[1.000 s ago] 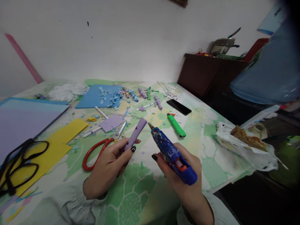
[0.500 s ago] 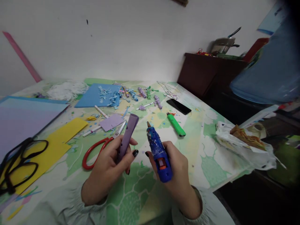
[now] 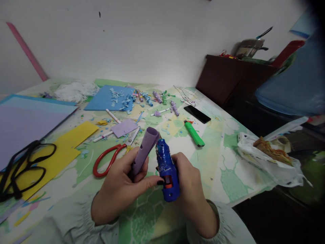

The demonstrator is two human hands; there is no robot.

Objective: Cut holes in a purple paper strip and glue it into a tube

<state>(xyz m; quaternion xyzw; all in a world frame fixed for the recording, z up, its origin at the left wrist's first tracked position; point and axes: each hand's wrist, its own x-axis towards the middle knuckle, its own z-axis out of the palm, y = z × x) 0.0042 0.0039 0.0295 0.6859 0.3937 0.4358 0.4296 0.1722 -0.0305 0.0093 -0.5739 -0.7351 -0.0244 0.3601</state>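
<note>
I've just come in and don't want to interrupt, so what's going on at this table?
A person holds a purple tube in the left hand and a blue glue gun in the right hand. The gun's tip is at the tube's open upper end; whether they touch is hard to tell. On the table beyond lie scissors, a phone and a blue sheet with scraps on it.

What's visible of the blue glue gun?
The glue gun has a blue, plastic-looking body with pale smears and a rear opening showing orange inside. Held in the right hand, it points away from the wearer, nozzle beside the purple tube. The left hand has its thumb alongside; contact unclear.
</note>
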